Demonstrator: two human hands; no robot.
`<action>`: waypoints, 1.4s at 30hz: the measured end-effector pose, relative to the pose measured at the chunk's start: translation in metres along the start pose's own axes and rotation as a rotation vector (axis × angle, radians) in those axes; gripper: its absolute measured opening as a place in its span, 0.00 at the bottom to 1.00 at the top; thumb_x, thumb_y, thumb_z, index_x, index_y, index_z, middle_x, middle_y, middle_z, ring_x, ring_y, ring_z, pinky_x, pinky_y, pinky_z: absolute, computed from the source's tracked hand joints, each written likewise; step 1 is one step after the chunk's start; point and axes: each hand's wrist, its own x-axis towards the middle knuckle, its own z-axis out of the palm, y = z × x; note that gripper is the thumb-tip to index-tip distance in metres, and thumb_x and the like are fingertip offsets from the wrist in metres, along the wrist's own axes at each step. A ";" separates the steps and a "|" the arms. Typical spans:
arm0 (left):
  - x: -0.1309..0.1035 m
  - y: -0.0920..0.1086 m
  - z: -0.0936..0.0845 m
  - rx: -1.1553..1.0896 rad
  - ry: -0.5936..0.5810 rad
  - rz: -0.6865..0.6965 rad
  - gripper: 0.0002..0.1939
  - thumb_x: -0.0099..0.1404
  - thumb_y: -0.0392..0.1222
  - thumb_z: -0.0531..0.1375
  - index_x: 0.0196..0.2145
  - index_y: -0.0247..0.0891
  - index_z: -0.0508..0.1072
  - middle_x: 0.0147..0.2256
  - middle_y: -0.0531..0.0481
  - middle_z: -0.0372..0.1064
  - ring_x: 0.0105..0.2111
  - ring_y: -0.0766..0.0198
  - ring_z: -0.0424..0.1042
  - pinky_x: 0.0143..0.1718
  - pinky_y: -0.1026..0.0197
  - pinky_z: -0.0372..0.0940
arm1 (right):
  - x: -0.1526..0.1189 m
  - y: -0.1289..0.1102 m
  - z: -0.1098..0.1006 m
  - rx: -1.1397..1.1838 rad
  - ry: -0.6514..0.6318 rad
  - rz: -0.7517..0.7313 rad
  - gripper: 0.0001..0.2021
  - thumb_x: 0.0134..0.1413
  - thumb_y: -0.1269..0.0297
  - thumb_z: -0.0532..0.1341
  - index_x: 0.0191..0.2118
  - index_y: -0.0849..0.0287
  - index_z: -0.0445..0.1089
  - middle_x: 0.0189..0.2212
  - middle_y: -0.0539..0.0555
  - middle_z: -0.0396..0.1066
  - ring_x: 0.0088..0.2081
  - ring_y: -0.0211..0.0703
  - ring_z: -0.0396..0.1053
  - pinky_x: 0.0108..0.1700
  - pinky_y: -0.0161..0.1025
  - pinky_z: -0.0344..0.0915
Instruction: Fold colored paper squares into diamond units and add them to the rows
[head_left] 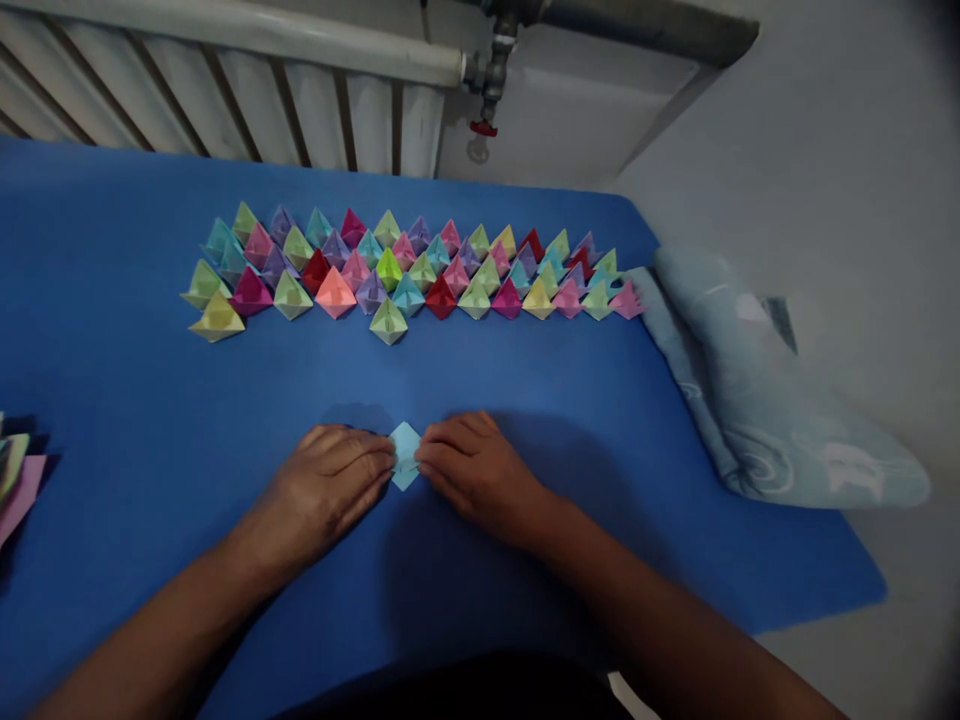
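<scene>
A small light-blue folded paper (406, 456), diamond-shaped, lies on the blue surface between my two hands. My left hand (341, 475) has its fingers pressed together on the paper's left corner. On the right corner, the fingertips of my right hand (469, 465) are closed in the same way. Both thumbs are mostly hidden. Beyond the hands stand several rows of small folded paper boats (335, 292) in many colours, with one pale green boat (388, 322) at the front of the rows.
The blue surface (187, 420) reaches to a white radiator (315, 110) and a pipe with a red valve (484, 128). A folded light-blue blanket (757, 390) lies at the right by the wall. Coloured paper sheets (22, 490) sit at the left edge.
</scene>
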 end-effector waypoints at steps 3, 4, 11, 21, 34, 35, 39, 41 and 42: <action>-0.001 0.002 0.003 0.031 0.008 -0.003 0.09 0.68 0.35 0.56 0.43 0.38 0.74 0.43 0.47 0.76 0.42 0.60 0.73 0.45 0.55 0.65 | 0.000 -0.001 0.001 -0.020 0.002 0.016 0.09 0.65 0.68 0.54 0.36 0.59 0.71 0.37 0.53 0.73 0.37 0.41 0.63 0.41 0.41 0.56; -0.001 0.002 0.003 0.038 0.016 -0.011 0.09 0.68 0.36 0.56 0.43 0.37 0.74 0.43 0.46 0.76 0.41 0.60 0.73 0.45 0.54 0.65 | 0.001 -0.001 0.001 -0.028 0.003 0.015 0.09 0.65 0.68 0.54 0.36 0.60 0.71 0.36 0.53 0.72 0.36 0.41 0.62 0.41 0.41 0.56; 0.003 0.005 0.004 0.054 0.084 -0.077 0.10 0.69 0.38 0.54 0.40 0.37 0.75 0.44 0.44 0.75 0.41 0.59 0.75 0.43 0.54 0.68 | 0.000 -0.004 0.001 -0.037 0.019 0.075 0.08 0.65 0.69 0.54 0.37 0.61 0.70 0.38 0.55 0.71 0.37 0.41 0.64 0.41 0.41 0.57; 0.004 0.002 0.009 0.022 0.066 -0.252 0.10 0.69 0.44 0.54 0.35 0.38 0.73 0.46 0.44 0.73 0.44 0.54 0.72 0.46 0.48 0.65 | 0.001 -0.007 0.008 0.059 0.108 0.181 0.08 0.64 0.68 0.54 0.36 0.61 0.69 0.46 0.61 0.71 0.47 0.47 0.68 0.49 0.47 0.63; 0.006 -0.001 0.011 -0.018 0.041 -0.292 0.11 0.70 0.46 0.54 0.35 0.38 0.71 0.46 0.44 0.71 0.45 0.54 0.70 0.46 0.49 0.64 | 0.004 -0.008 0.009 0.084 0.114 0.225 0.05 0.61 0.68 0.57 0.40 0.62 0.69 0.39 0.58 0.72 0.42 0.45 0.68 0.45 0.43 0.63; 0.006 0.000 0.011 -0.011 0.040 -0.285 0.11 0.70 0.46 0.54 0.35 0.38 0.72 0.46 0.44 0.71 0.46 0.54 0.70 0.46 0.49 0.64 | 0.004 -0.008 0.008 0.084 0.103 0.225 0.05 0.62 0.68 0.57 0.40 0.61 0.69 0.39 0.57 0.73 0.41 0.44 0.68 0.45 0.43 0.62; 0.006 0.001 0.010 0.018 0.039 -0.256 0.11 0.70 0.45 0.54 0.36 0.37 0.72 0.44 0.45 0.72 0.44 0.56 0.70 0.45 0.51 0.64 | 0.003 -0.008 0.007 0.085 0.102 0.206 0.06 0.63 0.67 0.57 0.40 0.60 0.70 0.41 0.56 0.74 0.39 0.43 0.68 0.43 0.42 0.60; 0.007 0.001 0.009 0.026 0.040 -0.236 0.11 0.70 0.45 0.55 0.36 0.37 0.72 0.42 0.46 0.73 0.42 0.56 0.71 0.43 0.52 0.64 | 0.004 -0.007 0.007 0.093 0.105 0.200 0.06 0.63 0.66 0.57 0.40 0.60 0.70 0.41 0.56 0.74 0.39 0.43 0.67 0.43 0.42 0.60; 0.007 0.001 0.009 0.029 0.041 -0.226 0.10 0.70 0.45 0.55 0.36 0.38 0.72 0.41 0.47 0.73 0.42 0.57 0.71 0.43 0.52 0.64 | 0.004 -0.008 0.006 0.100 0.100 0.201 0.06 0.63 0.66 0.57 0.40 0.60 0.70 0.41 0.56 0.74 0.39 0.43 0.67 0.43 0.42 0.60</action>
